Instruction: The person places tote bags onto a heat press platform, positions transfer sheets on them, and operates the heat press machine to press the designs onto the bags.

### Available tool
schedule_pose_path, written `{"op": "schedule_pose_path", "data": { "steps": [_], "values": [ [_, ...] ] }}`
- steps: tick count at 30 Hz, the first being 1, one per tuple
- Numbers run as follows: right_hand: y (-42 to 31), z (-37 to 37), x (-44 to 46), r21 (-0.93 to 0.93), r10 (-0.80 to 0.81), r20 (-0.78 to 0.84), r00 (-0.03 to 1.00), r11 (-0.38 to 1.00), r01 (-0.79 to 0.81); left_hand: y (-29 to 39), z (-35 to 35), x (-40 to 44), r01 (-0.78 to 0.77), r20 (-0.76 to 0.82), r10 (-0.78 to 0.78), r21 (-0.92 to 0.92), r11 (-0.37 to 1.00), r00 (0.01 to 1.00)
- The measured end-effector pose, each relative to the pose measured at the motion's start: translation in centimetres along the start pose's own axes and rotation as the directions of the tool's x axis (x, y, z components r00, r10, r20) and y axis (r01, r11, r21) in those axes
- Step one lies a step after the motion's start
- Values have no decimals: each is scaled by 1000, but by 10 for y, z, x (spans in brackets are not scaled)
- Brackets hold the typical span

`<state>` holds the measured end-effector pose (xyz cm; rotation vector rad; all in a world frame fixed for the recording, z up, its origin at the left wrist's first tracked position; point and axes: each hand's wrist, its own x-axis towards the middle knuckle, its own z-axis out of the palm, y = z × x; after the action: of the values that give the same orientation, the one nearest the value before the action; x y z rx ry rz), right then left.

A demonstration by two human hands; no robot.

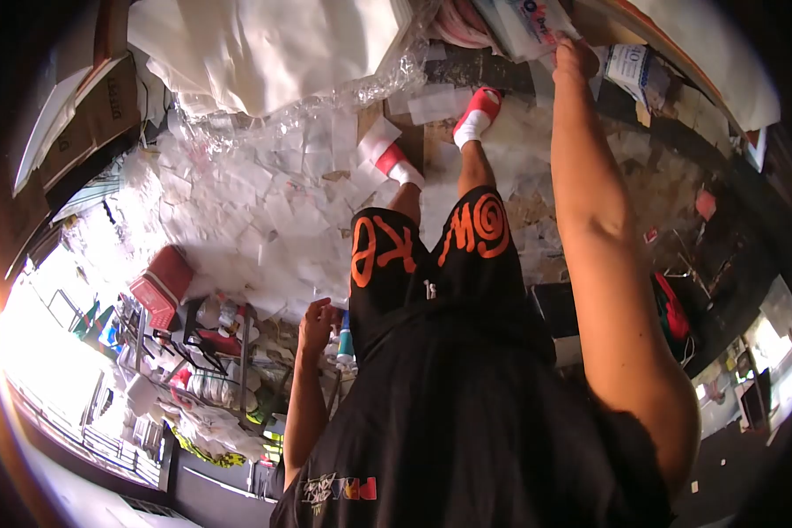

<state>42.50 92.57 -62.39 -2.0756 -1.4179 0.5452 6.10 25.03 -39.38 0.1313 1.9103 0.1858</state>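
My right arm reaches far forward, and my right hand (575, 58) grips the edge of a clear plastic package (530, 28) with blue and red print. The fingertips are partly hidden against it. My left hand (316, 324) hangs low by my side, its fingers loosely curled and a little apart, with nothing seen in it. Just beside that hand, a blue and white bottle (345, 341) shows next to my black shorts.
Loose papers and clear plastic (264, 189) cover the floor around my feet. A large white wrapped bundle (264, 53) lies ahead. A printed box (629, 66) sits right of my right hand. Red crates (160, 286) and a cluttered metal rack (245, 352) stand at left.
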Motion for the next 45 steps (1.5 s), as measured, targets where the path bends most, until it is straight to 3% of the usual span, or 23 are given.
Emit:
{"op": "schedule_pose_path", "data": {
  "steps": [3,7,8,9,11,13,15,17,19,21,22,25,27,28,31,32,34,35,37,38,42,43,45],
  "values": [
    [-20,-28,3,-275,167,124,978,953,-128,21,0,-4,6,-7,-6,6,1000,1000],
    [-18,-49,-2,-199,103,69,992,976,-88,40,1,-12,-79,-6,81,141,987,997],
    [-13,-55,-4,-138,202,123,972,973,-185,50,1,-17,-88,-9,90,145,986,996],
    [-19,-65,-7,-78,290,182,940,957,-280,68,1,-24,-189,-42,205,243,951,978],
    [-45,-100,-33,-119,187,94,978,977,-175,113,4,-31,-306,-75,349,340,889,934],
    [-68,-136,-60,-106,-71,18,997,992,73,171,10,-41,-478,-89,527,315,820,845],
    [-102,-186,-95,134,-122,125,985,985,105,246,19,-53,-698,-55,749,323,640,661],
    [-140,-247,-127,82,-234,312,921,972,220,339,36,-85,-772,13,798,261,579,603],
    [-175,-309,-144,298,-485,473,735,874,385,426,56,-122,-867,138,883,307,393,449],
    [-203,-368,-142,352,-514,682,521,854,382,494,80,-156,-951,280,928,255,175,246],
    [-219,-392,-128,360,-534,664,524,842,402,518,89,-166,-972,380,902,186,142,205],
    [-230,-438,-77,457,-507,544,669,847,271,565,103,-185,-949,535,787,238,208,307],
    [-224,-451,-33,498,-351,527,774,865,53,604,93,-206,-868,462,735,273,416,497],
    [-226,-451,-15,509,-360,523,773,859,56,613,89,-197,-936,357,867,190,297,348],
    [-245,-433,52,580,-355,305,883,805,124,671,73,-167,-851,58,870,251,462,489],
    [-255,-417,72,629,-391,261,883,763,152,693,71,-163,-907,-17,906,-11,422,422],
    [-286,-383,105,715,-336,279,900,698,39,737,66,-144,-943,-153,934,37,332,323],
    [-302,-371,121,721,-349,267,898,691,53,758,67,-140,-924,-217,904,23,382,369],
    [-325,-354,147,351,-397,105,912,872,340,794,63,-121,-910,-267,916,209,358,299],
    [-325,-348,154,350,-406,94,909,868,352,811,62,-111,-915,-271,919,205,347,287],
    [-313,-332,159,183,-639,-125,759,737,650,847,60,-86,-873,-280,927,348,342,251],
    [-308,-336,155,47,-749,-143,648,648,760,855,59,-84,-855,-257,933,393,339,252],
    [-313,-345,140,32,-782,-46,622,621,783,862,56,-75,-865,-247,945,401,302,215]
  ]
}}
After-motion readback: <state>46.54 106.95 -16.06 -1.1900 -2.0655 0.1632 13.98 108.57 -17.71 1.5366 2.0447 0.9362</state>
